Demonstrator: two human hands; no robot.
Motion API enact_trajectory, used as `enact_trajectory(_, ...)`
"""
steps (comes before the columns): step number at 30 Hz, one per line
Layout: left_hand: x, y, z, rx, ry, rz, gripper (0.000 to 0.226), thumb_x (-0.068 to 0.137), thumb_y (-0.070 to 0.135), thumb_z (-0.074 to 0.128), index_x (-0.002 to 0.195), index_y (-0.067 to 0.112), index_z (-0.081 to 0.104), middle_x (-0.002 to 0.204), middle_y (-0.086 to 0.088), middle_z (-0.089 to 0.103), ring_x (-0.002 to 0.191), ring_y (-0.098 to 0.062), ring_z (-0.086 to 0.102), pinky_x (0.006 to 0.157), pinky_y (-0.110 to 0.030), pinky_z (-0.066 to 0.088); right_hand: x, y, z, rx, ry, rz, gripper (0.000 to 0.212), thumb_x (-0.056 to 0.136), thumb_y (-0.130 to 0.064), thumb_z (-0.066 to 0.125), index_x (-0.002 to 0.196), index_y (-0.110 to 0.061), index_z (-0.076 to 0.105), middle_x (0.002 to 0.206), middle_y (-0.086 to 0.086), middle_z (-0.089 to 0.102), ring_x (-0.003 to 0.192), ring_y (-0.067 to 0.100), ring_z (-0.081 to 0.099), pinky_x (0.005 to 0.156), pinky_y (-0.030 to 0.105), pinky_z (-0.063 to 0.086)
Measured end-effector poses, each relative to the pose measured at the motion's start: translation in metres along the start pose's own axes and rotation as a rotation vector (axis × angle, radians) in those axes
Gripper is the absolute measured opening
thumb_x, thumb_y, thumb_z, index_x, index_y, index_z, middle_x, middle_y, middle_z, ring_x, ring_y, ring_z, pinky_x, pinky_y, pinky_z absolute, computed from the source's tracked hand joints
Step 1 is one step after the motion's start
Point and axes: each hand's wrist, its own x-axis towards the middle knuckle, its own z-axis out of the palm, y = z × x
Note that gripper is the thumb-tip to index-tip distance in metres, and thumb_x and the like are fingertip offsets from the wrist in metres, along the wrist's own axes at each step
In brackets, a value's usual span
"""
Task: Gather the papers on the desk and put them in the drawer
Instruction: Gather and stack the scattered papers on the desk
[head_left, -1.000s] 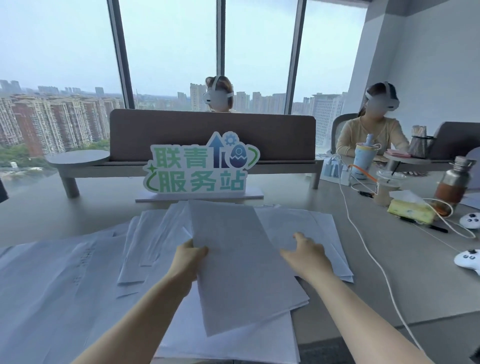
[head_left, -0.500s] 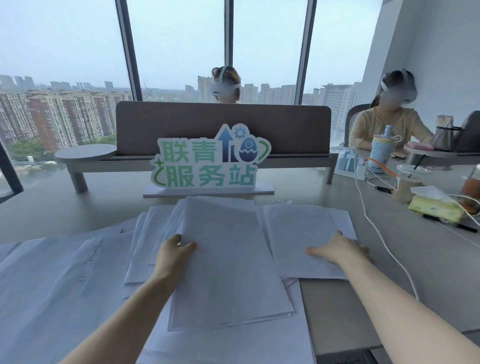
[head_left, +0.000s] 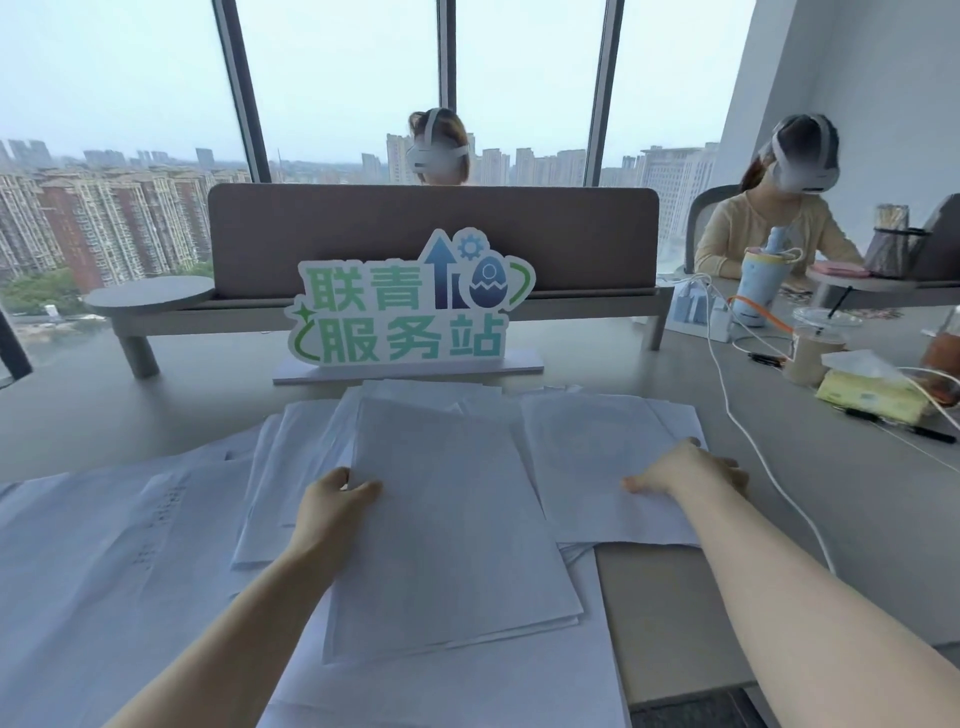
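The left edge of a small squared stack of white printed sheets (head_left: 447, 525) is pinched by the left hand (head_left: 332, 506), thumb curled on top and fingers hidden beneath. Just to the right of that grip, the right hand (head_left: 691, 473) is laid on a separate loose pile of white sheets (head_left: 608, 467); its thumb is stretched toward the held stack, while the fingers reach past the pile's outer edge, and whether they curl under it cannot be told.

The coming move is judged to turn on one relation: the loose pile lies directly right of the held stack, touching or slightly overlapping it, long axis running away from the body and parallel to the stack's. The right hand is much the nearer to it, so a leftward slide onto the stack seems called for.

Left of the grip, more white sheets (head_left: 130, 530) are fanned over the grey desk surface (head_left: 857, 499), some tucked under the stack. At least three groups of paper are counted; single sheets cannot be numbered. No drawer is seen.

Beyond the grip a green-lettered cardboard sign (head_left: 410, 306) is stood; far right, one white cable (head_left: 769, 457) and one yellow tissue pack (head_left: 867, 397) are seen. Two people in headsets are seated behind
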Motion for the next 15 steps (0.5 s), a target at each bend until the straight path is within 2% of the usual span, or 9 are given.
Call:
enact_trajectory(3, -0.001, 0.0, 0.001, 0.014, 0.007, -0.002, 0.015, 0.08, 0.006, 0.064, 0.09, -0.005, 0.064, 0.076, -0.016, 0.068, 0.06, -0.025, 0.062, 0.057, -0.028, 0.049, 0.01, 0.001, 0.0, 0.024, -0.031, 0.043, 0.122, 0.046, -0.063, 0.082, 0.147, -0.019, 0.029, 0.142, 0.014, 0.042, 0.13, 0.035, 0.041, 0.095, 0.042, 0.042)
enact_trajectory(5, -0.001, -0.001, 0.002, 0.016, 0.011, 0.0, 0.015, 0.081, 0.007, 0.064, 0.091, -0.004, 0.065, 0.078, -0.018, 0.069, 0.061, -0.025, 0.063, 0.059, -0.029, 0.05, 0.015, 0.002, 0.001, 0.028, -0.057, 0.023, 0.114, 0.045, -0.059, 0.08, 0.143, -0.02, 0.038, 0.138, 0.011, 0.047, 0.125, 0.033, 0.048, 0.082, 0.039, 0.043)
enact_trajectory(7, -0.002, -0.001, 0.003, 0.019, 0.016, 0.005, 0.016, 0.081, 0.008, 0.064, 0.091, -0.004, 0.064, 0.082, -0.021, 0.07, 0.062, -0.026, 0.063, 0.061, -0.031, 0.049, 0.017, 0.003, 0.001, 0.031, -0.077, -0.023, 0.096, 0.053, -0.055, 0.081, 0.135, -0.019, 0.047, 0.13, 0.007, 0.054, 0.119, 0.029, 0.055, 0.073, 0.033, 0.04)
enact_trajectory(10, -0.004, -0.001, 0.003, 0.008, 0.013, 0.008, 0.014, 0.082, 0.008, 0.064, 0.091, -0.003, 0.065, 0.081, -0.018, 0.071, 0.063, -0.026, 0.064, 0.062, -0.032, 0.051, 0.02, 0.007, 0.006, 0.1, -0.063, -0.083, 0.068, 0.068, -0.042, 0.079, 0.126, -0.015, 0.055, 0.106, 0.008, 0.055, 0.108, 0.029, 0.06, 0.074, 0.03, 0.044)
enact_trajectory(11, -0.005, 0.0, 0.003, 0.003, 0.009, 0.008, 0.012, 0.083, 0.008, 0.064, 0.09, -0.002, 0.065, 0.08, -0.016, 0.07, 0.063, -0.026, 0.064, 0.061, -0.031, 0.052, 0.023, 0.008, 0.008, 0.14, -0.054, -0.086, 0.068, 0.069, -0.039, 0.079, 0.127, -0.014, 0.055, 0.103, 0.009, 0.054, 0.105, 0.03, 0.059, 0.076, 0.031, 0.045)
enact_trajectory(13, -0.007, 0.001, 0.003, -0.014, 0.006, 0.01, 0.01, 0.083, 0.006, 0.064, 0.09, -0.001, 0.066, 0.078, -0.015, 0.07, 0.061, -0.025, 0.064, 0.059, -0.03, 0.051, 0.025, 0.009, 0.012, 0.208, -0.042, -0.086, 0.069, 0.073, -0.033, 0.078, 0.133, -0.011, 0.05, 0.111, 0.011, 0.056, 0.105, 0.032, 0.059, 0.079, 0.033, 0.045)
enact_trajectory(15, -0.007, 0.001, 0.002, -0.031, 0.005, 0.002, 0.011, 0.082, 0.007, 0.065, 0.09, -0.001, 0.066, 0.079, -0.017, 0.07, 0.061, -0.026, 0.064, 0.06, -0.031, 0.052, 0.025, 0.01, 0.015, 0.253, -0.027, -0.079, 0.058, 0.076, -0.026, 0.074, 0.125, -0.007, 0.05, 0.1, 0.012, 0.055, 0.099, 0.032, 0.06, 0.08, 0.036, 0.047)
